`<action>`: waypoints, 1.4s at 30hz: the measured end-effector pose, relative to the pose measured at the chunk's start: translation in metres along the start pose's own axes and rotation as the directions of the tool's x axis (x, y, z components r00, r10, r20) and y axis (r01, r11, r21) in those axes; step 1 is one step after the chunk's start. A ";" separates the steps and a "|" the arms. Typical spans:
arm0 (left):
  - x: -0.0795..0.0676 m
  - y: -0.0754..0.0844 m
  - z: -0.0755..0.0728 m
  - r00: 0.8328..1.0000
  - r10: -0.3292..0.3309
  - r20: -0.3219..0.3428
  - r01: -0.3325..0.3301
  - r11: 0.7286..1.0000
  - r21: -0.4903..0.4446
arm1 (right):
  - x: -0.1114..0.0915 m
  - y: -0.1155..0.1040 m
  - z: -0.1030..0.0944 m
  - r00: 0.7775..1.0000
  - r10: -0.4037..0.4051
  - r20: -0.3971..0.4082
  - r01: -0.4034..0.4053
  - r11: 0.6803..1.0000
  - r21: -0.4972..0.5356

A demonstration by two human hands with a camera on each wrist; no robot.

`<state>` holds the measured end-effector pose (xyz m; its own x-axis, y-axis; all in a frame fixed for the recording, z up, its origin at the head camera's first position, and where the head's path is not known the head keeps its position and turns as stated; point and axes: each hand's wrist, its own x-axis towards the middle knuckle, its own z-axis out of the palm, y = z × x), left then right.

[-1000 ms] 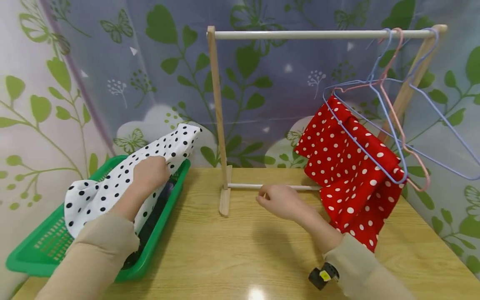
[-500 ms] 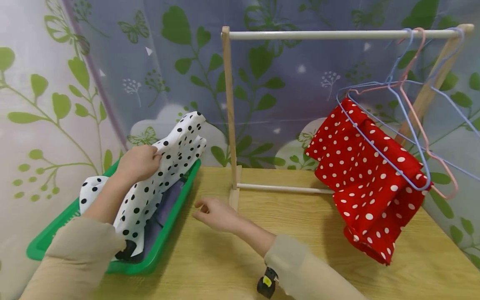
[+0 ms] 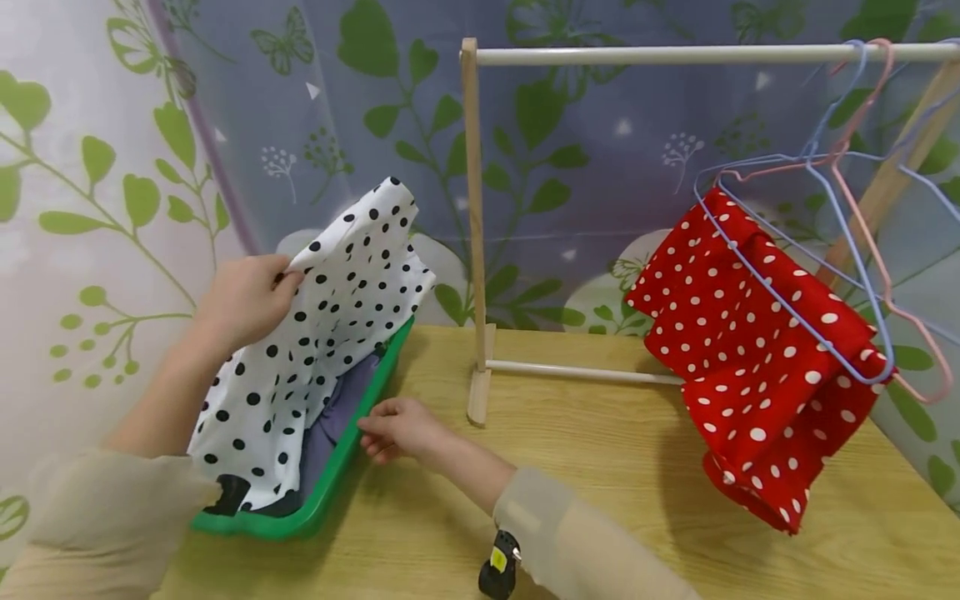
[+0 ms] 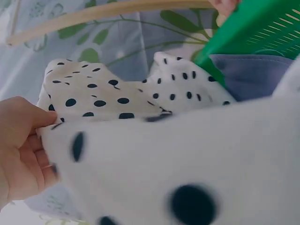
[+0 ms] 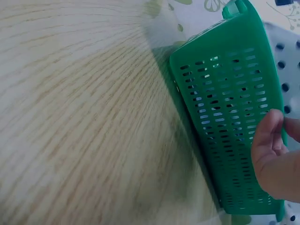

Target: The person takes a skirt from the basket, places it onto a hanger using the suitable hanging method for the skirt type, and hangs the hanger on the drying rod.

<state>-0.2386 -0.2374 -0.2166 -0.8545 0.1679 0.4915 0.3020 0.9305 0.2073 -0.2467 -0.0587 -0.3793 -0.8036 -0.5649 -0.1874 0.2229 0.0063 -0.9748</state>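
Note:
My left hand [image 3: 251, 300] pinches the upper edge of a white cloth with black dots [image 3: 330, 317]. The cloth stretches up out of a green basket [image 3: 348, 454], its lower part still inside; whether it is a shirt or trousers I cannot tell. In the left wrist view, thumb and fingers [image 4: 28, 140] grip a corner of it. My right hand [image 3: 401, 429] is at the basket's right rim, and in the right wrist view its thumb and fingers [image 5: 269, 136] lie on both sides of that rim. Purple fabric [image 3: 337, 408] lies under the dotted cloth.
A wooden rack with a white rail [image 3: 637, 55] stands on the wooden table [image 3: 570, 475]. At its right end hang blue and pink hangers [image 3: 847, 192] and a red cloth with white dots [image 3: 750, 333]. A leaf-patterned curtain [image 3: 360, 108] closes off the back.
My left hand has lifted the dotted cloth higher, pulling it up and left. My right hand has come from beside the rack leftward to the basket's rim. The head view has shifted left.

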 end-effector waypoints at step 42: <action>-0.057 0.085 0.037 0.803 0.428 0.414 -0.453 0.890 -0.041 | -0.043 -0.107 -0.136 0.987 -0.084 -0.137 0.032 0.938 -0.346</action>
<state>-0.1801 -0.1558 -0.2582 -0.7319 0.6681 0.1338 0.6739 0.7388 -0.0034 -0.3105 0.0769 -0.2834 -0.8876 -0.4448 -0.1192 -0.0076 0.2731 -0.9620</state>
